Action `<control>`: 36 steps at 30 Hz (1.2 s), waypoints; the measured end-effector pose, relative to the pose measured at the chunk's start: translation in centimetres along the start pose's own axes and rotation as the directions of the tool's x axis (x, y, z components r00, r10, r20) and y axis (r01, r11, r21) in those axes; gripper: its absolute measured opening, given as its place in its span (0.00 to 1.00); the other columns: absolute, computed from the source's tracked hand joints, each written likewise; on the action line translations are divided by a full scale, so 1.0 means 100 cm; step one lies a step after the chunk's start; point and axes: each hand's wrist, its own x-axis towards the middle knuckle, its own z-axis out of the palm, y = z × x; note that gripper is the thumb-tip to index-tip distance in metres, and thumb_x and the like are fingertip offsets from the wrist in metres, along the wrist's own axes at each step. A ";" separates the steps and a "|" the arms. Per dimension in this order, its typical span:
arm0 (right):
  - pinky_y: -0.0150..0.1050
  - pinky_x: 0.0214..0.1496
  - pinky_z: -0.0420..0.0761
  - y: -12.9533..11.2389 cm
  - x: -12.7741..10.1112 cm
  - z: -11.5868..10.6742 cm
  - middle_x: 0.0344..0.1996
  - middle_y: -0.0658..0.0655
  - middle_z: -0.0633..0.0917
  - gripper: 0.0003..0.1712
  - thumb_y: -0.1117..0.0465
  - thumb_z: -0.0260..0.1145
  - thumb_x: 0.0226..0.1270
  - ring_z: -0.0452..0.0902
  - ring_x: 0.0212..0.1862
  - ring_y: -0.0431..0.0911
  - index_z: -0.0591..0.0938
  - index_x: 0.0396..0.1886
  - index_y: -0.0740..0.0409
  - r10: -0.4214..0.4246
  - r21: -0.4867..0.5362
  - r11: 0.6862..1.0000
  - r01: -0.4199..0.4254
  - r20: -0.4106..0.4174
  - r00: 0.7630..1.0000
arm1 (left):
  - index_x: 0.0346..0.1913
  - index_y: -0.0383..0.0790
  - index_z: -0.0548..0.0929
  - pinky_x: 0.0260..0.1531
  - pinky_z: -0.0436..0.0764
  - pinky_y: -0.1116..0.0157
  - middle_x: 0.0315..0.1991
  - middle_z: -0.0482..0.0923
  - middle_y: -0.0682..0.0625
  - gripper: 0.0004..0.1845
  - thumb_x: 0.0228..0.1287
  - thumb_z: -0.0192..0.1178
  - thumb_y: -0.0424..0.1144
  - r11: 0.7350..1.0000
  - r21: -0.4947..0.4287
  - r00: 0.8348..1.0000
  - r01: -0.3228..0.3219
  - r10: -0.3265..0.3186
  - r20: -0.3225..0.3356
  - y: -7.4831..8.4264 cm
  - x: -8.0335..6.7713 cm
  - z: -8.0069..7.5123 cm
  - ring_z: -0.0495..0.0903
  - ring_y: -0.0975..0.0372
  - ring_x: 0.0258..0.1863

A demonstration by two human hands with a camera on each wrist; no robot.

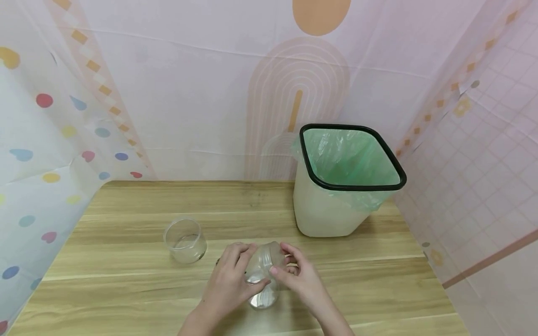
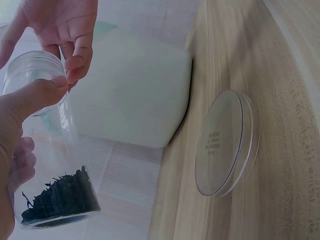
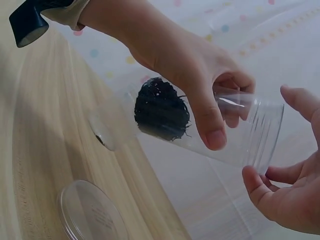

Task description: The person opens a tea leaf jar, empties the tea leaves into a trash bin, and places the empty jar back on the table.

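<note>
Two hands | left hand point(image 1: 229, 282) grips jar point(image 1: 262, 280) | right hand point(image 1: 300, 277) at mouth

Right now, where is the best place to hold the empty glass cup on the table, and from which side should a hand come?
Grip the glass cup around its side wall, coming from its left, probably with the left hand once that lets go of the plastic jar. The cup stands upright with its mouth open, has no handle, and its left side is free of other objects, so a sideways wrap seems safest.

Head cam overhead – wrist cams close
</note>
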 end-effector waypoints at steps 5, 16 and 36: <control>0.30 0.45 0.77 0.002 0.000 0.002 0.56 0.60 0.71 0.38 0.54 0.69 0.57 0.71 0.47 0.47 0.66 0.63 0.66 -0.026 -0.050 0.998 0.026 -0.018 0.999 | 0.48 0.31 0.77 0.40 0.80 0.61 0.42 0.74 0.44 0.41 0.25 0.78 0.49 1.000 -0.018 1.000 -0.013 0.013 -0.002 0.000 0.000 0.000 0.75 0.55 0.40; 0.35 0.61 0.70 0.003 -0.002 0.001 0.57 0.60 0.70 0.35 0.63 0.71 0.53 0.68 0.55 0.52 0.70 0.61 0.65 -0.160 -0.070 0.985 0.158 -0.033 0.987 | 0.49 0.33 0.76 0.44 0.79 0.62 0.44 0.73 0.46 0.40 0.27 0.78 0.47 0.986 -0.155 0.997 0.062 -0.054 0.058 0.002 -0.002 -0.002 0.74 0.56 0.43; 0.34 0.59 0.71 0.008 -0.003 -0.004 0.57 0.60 0.69 0.37 0.69 0.66 0.51 0.67 0.52 0.51 0.68 0.63 0.62 -0.338 -0.082 0.935 0.346 0.095 0.936 | 0.51 0.38 0.76 0.42 0.80 0.62 0.43 0.73 0.54 0.43 0.25 0.79 0.51 0.960 -0.212 0.978 0.181 -0.153 0.144 0.004 -0.007 -0.005 0.73 0.63 0.44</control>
